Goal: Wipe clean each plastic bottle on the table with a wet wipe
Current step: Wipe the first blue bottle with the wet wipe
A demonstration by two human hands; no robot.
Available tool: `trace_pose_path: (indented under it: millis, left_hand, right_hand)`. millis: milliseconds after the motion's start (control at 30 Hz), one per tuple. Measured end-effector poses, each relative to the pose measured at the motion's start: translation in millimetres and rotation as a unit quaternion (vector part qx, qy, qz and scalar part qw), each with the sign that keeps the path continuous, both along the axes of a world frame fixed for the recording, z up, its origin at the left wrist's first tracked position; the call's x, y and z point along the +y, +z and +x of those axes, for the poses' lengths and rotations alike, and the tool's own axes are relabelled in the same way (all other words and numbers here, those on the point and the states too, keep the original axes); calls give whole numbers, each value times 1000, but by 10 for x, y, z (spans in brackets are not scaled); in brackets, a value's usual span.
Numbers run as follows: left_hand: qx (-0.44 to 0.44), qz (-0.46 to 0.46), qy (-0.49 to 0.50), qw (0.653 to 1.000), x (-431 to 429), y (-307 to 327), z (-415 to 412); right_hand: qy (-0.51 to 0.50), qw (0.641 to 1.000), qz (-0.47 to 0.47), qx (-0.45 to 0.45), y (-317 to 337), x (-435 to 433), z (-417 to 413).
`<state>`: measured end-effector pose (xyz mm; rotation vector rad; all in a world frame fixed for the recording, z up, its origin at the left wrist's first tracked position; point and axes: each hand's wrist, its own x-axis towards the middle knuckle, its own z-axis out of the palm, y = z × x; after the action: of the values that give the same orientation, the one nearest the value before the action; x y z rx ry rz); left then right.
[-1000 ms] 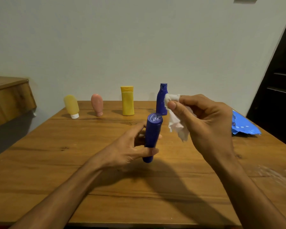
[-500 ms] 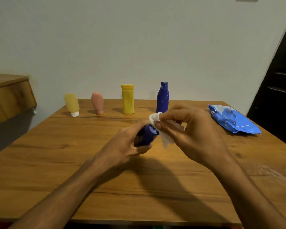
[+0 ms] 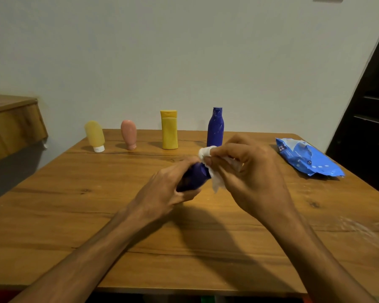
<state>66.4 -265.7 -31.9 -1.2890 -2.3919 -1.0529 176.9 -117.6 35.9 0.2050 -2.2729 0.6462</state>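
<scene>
Held above the table (image 3: 74, 215), the dark blue bottle (image 3: 195, 177) sits in the left hand (image 3: 169, 189)'s curled fingers while the right hand (image 3: 249, 176) pinches the wet wipe (image 3: 217, 182) against its end; a slick surface could let it slip and drop.

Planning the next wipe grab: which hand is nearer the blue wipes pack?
Right. The right hand, pinching the wet wipe, is just left of the blue wipes pack; the left hand, gripping the blue bottle, is farther left.
</scene>
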Motion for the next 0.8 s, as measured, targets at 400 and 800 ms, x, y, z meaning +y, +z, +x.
trace_pose_path:
  millis: [400,800]
  left_hand:
    - [1,45,-8,999,-2,-20,-50]
    - [2,73,-2,997,-4,-45,-93]
  right_hand:
    - [14,1000,-6,16,14,-30,2]
    - [18,1000,15,13,20,-54,9]
